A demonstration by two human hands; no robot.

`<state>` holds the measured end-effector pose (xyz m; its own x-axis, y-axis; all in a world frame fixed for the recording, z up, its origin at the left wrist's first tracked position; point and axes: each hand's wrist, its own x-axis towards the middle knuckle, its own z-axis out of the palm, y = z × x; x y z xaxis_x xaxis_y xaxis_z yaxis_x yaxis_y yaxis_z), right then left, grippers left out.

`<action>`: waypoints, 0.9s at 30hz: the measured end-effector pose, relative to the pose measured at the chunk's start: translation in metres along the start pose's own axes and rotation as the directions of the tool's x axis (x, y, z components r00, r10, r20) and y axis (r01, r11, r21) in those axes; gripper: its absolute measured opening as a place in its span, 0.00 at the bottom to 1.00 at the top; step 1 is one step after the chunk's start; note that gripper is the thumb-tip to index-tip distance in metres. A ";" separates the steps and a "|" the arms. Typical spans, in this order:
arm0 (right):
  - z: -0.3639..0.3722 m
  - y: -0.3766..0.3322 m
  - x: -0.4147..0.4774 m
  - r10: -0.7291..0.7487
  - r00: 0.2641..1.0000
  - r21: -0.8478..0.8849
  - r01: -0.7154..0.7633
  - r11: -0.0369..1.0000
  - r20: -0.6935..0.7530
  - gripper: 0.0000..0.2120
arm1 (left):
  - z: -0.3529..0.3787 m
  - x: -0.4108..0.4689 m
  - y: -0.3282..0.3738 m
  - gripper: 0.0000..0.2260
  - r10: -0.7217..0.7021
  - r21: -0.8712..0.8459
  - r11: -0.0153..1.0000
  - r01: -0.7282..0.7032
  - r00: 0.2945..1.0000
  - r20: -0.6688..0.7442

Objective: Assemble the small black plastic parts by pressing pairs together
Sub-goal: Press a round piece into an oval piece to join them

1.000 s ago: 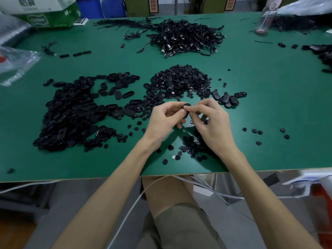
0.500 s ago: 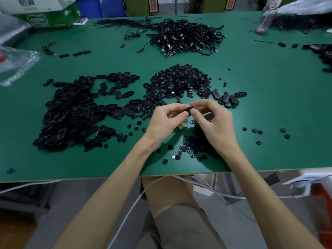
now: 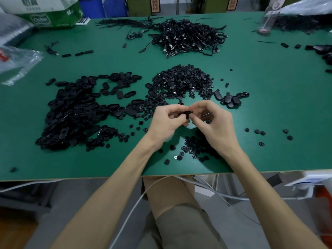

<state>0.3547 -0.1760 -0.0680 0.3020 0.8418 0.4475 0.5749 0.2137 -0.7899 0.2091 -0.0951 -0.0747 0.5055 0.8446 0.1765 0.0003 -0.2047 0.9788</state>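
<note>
So compared to a second back, both hands have dropped a touch toward the near edge of the table (image 3: 269, 108) and the right hand (image 3: 216, 123) has curled in tighter. Before, its index finger lay stretched out over the part (image 3: 187, 113); now the fingers are bunched and the thumb tip is jammed up against it. The left hand (image 3: 166, 123) pinches the same part from the other side, fingers curled round it, so it sits between the two sets of fingertips, held just above the table in front of the round-piece pile (image 3: 183, 79). My read is that this is the actual squeeze, two halves getting snapped shut, though I can't see a seam from here. The oval pile (image 3: 71, 112) on the left looks barely dented, and only a few pieces (image 3: 230, 101) that may be finished sit off to the right, so loads to go. As for writing, the green-and-white box (image 3: 52, 15) at the back left has a logo starting with "Ch", but the rest is too blurry to call. There are characters above it and on the signs behind that I can't make out either.
</note>
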 end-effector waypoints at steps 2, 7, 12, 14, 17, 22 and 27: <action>-0.001 0.000 0.000 0.005 1.000 -0.003 -0.005 1.000 -0.003 0.08 | 0.000 0.000 0.000 0.12 0.002 -0.004 1.000 -0.002 1.000 0.006; -0.002 -0.001 0.000 0.003 0.999 -0.022 -0.004 1.000 -0.038 0.08 | -0.004 0.001 -0.001 0.10 -0.009 -0.083 0.996 0.010 1.000 0.001; -0.002 -0.001 0.001 -0.004 1.000 -0.039 0.003 0.999 -0.012 0.09 | -0.004 0.000 -0.001 0.10 -0.006 -0.079 0.997 0.006 1.000 0.004; -0.002 -0.002 0.001 0.006 1.000 -0.046 -0.006 0.999 0.001 0.10 | -0.003 0.000 0.000 0.10 -0.004 -0.073 0.997 0.004 1.000 -0.003; -0.003 -0.003 0.001 0.016 0.999 -0.042 -0.018 0.999 -0.048 0.11 | -0.002 -0.001 0.006 0.12 0.015 0.018 1.000 -0.014 0.998 -0.065; -0.008 0.003 0.005 0.181 0.953 0.041 -0.177 0.983 -0.241 0.18 | -0.033 -0.002 0.028 0.11 0.083 0.366 0.930 -0.025 0.986 -0.143; -0.006 0.014 0.008 0.347 0.891 0.152 -0.314 0.937 -0.293 0.29 | -0.115 -0.004 0.056 0.08 -0.179 0.852 0.501 0.154 0.981 -0.072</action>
<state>0.3699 -0.1692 -0.0726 0.6914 0.6786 0.2480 0.3283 0.0108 -0.9445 0.1078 -0.0525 -0.0088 0.4341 0.9009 0.0049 0.8128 -0.3940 0.4291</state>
